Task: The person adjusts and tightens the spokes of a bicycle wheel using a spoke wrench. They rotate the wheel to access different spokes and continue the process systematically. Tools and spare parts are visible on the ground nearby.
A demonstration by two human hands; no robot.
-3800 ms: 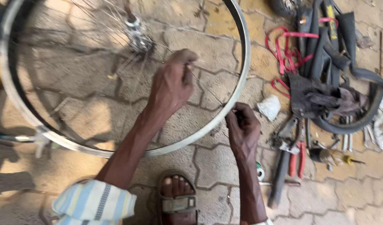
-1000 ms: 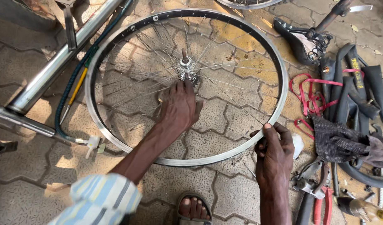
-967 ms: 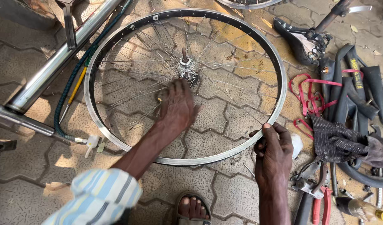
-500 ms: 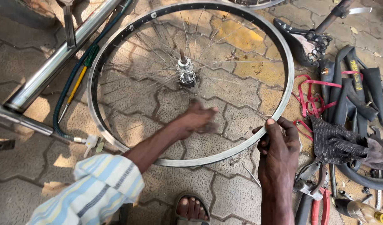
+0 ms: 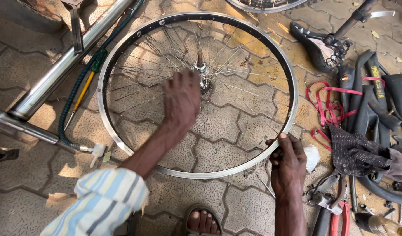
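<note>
While the bicycle wheel [image 5: 196, 94] is lying flat on the paving [image 5: 218, 126], many spokes are already sitting laced from hub [image 5: 201, 70] to rim, though some look loose. The left hand [image 5: 181, 98] is hovering over the spokes, fingers loosely curled, gripping nothing clearly. The right hand [image 5: 289, 164] is pinching the rim's near edge.

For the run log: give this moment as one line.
left hand: over spokes by hub | right hand: gripping wheel rim | wheel: flat on paving
</note>
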